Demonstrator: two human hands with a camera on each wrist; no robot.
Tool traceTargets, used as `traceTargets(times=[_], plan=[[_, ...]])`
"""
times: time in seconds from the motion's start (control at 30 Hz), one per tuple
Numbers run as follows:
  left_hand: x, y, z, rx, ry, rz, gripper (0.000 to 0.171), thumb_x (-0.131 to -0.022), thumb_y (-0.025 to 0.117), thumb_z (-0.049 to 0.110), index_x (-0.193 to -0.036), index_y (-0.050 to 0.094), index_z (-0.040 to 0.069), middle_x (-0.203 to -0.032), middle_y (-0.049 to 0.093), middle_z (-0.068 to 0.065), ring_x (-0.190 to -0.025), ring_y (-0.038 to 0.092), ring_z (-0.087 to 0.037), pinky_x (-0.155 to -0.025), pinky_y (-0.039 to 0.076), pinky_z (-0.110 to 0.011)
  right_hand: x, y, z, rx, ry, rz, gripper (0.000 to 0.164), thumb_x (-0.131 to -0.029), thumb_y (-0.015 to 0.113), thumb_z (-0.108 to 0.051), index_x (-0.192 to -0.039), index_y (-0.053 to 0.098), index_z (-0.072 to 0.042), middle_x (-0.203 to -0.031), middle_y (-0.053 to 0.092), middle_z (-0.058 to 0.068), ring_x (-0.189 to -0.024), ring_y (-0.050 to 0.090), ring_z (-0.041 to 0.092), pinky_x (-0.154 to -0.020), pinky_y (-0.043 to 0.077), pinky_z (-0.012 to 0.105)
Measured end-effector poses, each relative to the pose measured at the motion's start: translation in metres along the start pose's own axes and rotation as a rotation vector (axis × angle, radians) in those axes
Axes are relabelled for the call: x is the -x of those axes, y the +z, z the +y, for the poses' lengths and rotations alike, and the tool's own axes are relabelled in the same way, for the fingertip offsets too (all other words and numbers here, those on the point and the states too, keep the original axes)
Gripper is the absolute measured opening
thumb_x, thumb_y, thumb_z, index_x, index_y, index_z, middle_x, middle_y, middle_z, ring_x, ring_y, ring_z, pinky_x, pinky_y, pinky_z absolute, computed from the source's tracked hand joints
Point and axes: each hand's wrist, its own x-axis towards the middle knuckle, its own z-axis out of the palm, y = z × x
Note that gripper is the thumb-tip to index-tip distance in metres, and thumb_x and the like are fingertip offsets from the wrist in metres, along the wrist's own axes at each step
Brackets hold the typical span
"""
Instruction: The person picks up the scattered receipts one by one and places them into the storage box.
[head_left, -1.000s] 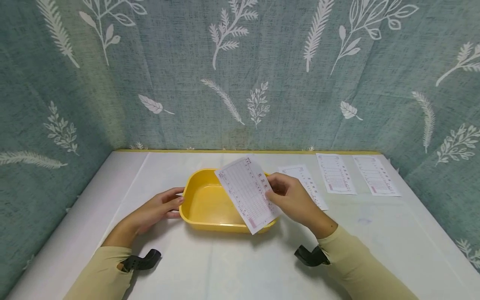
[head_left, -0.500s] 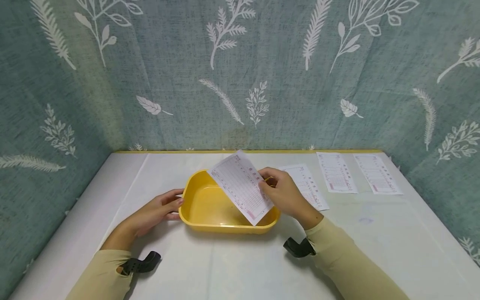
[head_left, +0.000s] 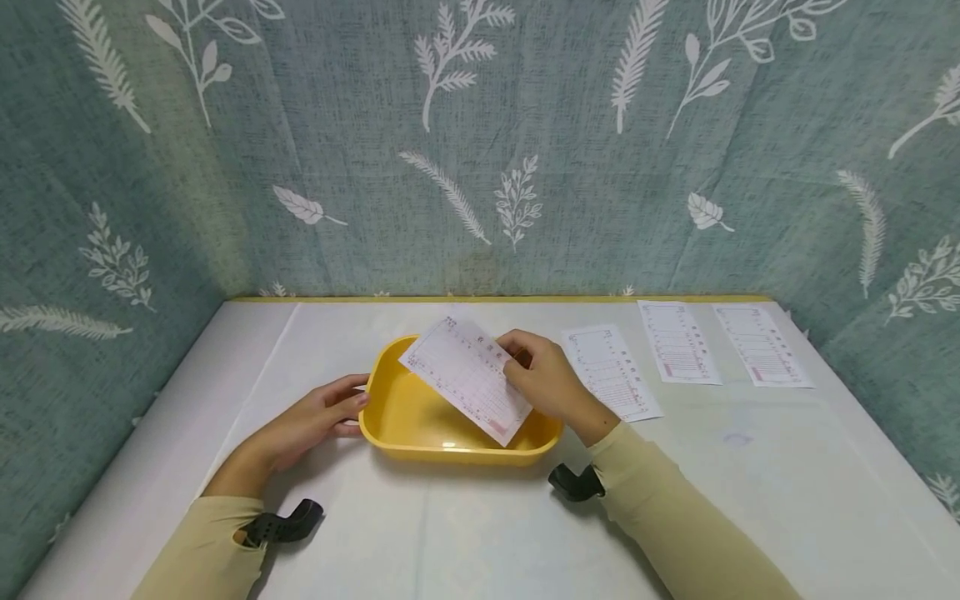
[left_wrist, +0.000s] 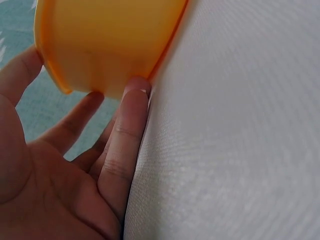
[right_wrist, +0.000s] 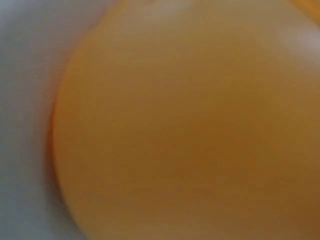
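A yellow plastic basin [head_left: 408,417] stands on the white tabletop. At its left end my left hand [head_left: 318,417] touches the wall; in the left wrist view the fingers [left_wrist: 120,135] reach out fairly straight, tips against the basin's side [left_wrist: 107,40]. My right hand [head_left: 551,379] pinches a printed paper form [head_left: 465,379] between thumb and fingers at its right edge. The form is tilted over the right half of the basin, overlapping its far rim. Only the blurred yellow basin wall [right_wrist: 185,125] fills the right wrist view; hand and form are hidden there.
Three similar forms lie at the back right: one beside the right hand [head_left: 611,371], one further right [head_left: 678,342], and the outermost form [head_left: 762,346]. A green leaf-patterned cloth [head_left: 480,167] rises behind the tabletop [head_left: 480,533] and along its sides.
My right hand has moved left and the paper form with it, further over the basin and lower, now lying flatter. My left hand stays at the basin's left end.
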Motion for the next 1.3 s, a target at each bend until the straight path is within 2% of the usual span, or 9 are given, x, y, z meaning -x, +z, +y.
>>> traceTargets(times=[0.13, 0.33, 0.7, 1.07, 1.3], plan=[[0.001, -0.002, 0.000, -0.010, -0.003, 0.006, 0.066, -0.104, 0.053, 0.037, -0.155, 0.029, 0.004, -0.149, 0.042, -0.028, -0.119, 0.060, -0.022, -0.091, 0.058, -0.026, -0.001, 0.003, 0.002, 0.028, -0.010, -0.002, 0.028, -0.094, 0.051, -0.003, -0.114, 0.069, -0.012, -0.099, 0.069, 0.003, -0.078, 0.057, 0.019, -0.068, 0.048, 0.027], [0.001, 0.000, -0.002, -0.013, 0.009, -0.002, 0.064, -0.104, 0.053, 0.037, -0.154, 0.032, 0.004, -0.147, 0.044, -0.027, -0.117, 0.061, -0.020, -0.092, 0.058, -0.026, 0.002, 0.005, 0.004, 0.112, -0.063, -0.003, 0.028, -0.094, 0.055, 0.000, -0.115, 0.069, -0.010, -0.097, 0.070, 0.005, -0.078, 0.056, 0.018, -0.070, 0.049, 0.028], [0.001, 0.000, 0.002, -0.029, 0.000, 0.009, 0.065, -0.104, 0.052, 0.038, -0.155, 0.030, 0.005, -0.147, 0.044, -0.027, -0.117, 0.061, -0.022, -0.092, 0.057, -0.027, 0.004, 0.011, 0.004, 0.248, -0.207, -0.049, 0.027, -0.092, 0.057, 0.004, -0.113, 0.070, -0.007, -0.097, 0.068, 0.006, -0.072, 0.050, 0.015, -0.065, 0.046, 0.024], [0.001, -0.002, 0.003, -0.054, 0.000, 0.008, 0.065, -0.103, 0.052, 0.041, -0.156, 0.031, 0.008, -0.148, 0.045, -0.025, -0.116, 0.060, -0.022, -0.093, 0.057, -0.027, 0.004, 0.013, 0.000, 0.304, -0.184, -0.059, 0.025, -0.093, 0.062, 0.002, -0.112, 0.071, -0.010, -0.100, 0.071, 0.004, -0.081, 0.060, 0.014, -0.078, 0.057, 0.027], [-0.001, -0.002, 0.001, -0.031, 0.000, 0.001, 0.066, -0.104, 0.052, 0.037, -0.156, 0.029, 0.005, -0.145, 0.045, -0.027, -0.113, 0.062, -0.020, -0.091, 0.058, -0.027, 0.005, 0.014, 0.000, 0.328, -0.129, -0.100, 0.024, -0.093, 0.062, 0.001, -0.107, 0.073, -0.014, -0.105, 0.072, 0.000, -0.088, 0.062, 0.013, -0.083, 0.058, 0.028]])
